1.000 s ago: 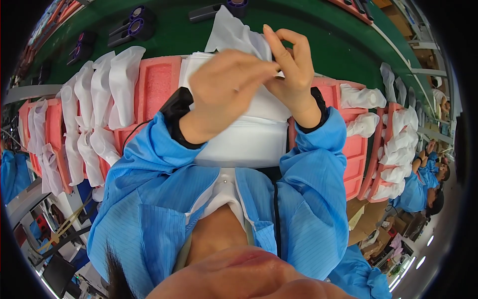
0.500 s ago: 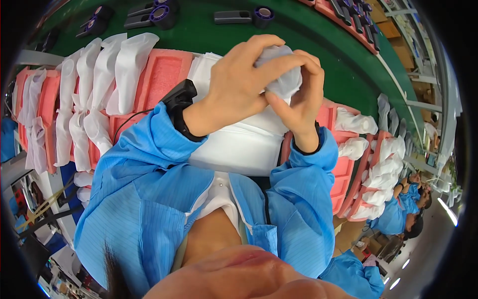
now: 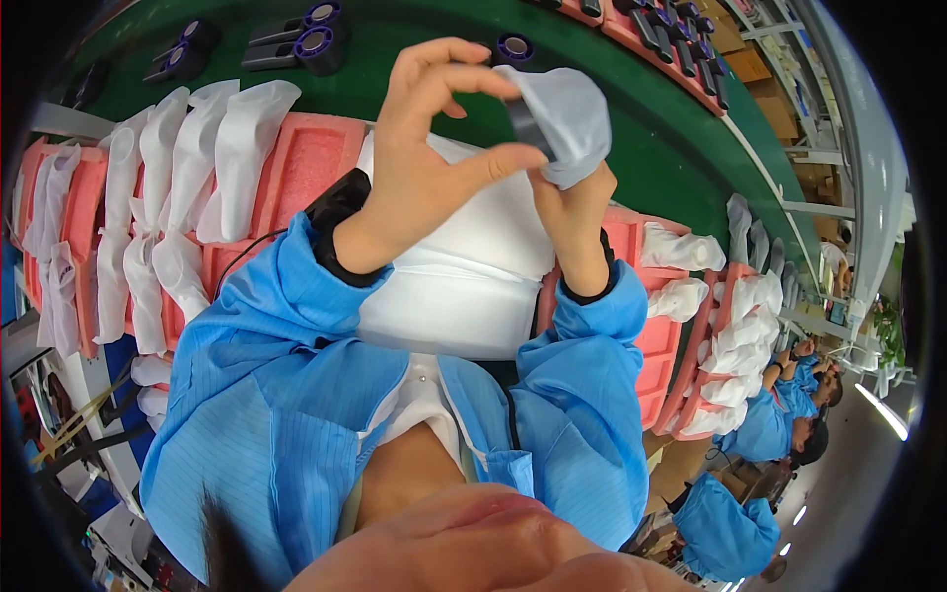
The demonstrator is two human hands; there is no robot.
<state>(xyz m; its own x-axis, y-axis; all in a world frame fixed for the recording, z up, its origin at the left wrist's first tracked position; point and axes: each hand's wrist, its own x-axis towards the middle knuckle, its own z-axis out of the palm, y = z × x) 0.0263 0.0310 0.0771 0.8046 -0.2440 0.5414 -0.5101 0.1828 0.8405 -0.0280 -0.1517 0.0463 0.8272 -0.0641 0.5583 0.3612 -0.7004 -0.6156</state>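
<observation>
A dark cylindrical part (image 3: 526,126) is being slipped into a thin white pouch (image 3: 567,120), held up over the green conveyor belt (image 3: 631,109) at about one o'clock in the view. The pouch is pinched at its near edge between thumb and forefinger of the left hand (image 3: 429,163), the other fingers being curled apart above it. The right hand (image 3: 572,202) is closed around the pouch's lower end from beneath, at five o'clock of the part. The bagging step is judged to be in hand, with the part only partly covered; the next move would call for the pouch mouth to be drawn fully over the part. Below the hands a white foam sheet (image 3: 464,286) is seen. At nine o'clock, filled white pouches (image 3: 197,168) are lined up on pink foam trays (image 3: 311,163); more are stacked at three o'clock (image 3: 691,252). Dark parts (image 3: 296,44) are laid out on the belt at eleven o'clock.
</observation>
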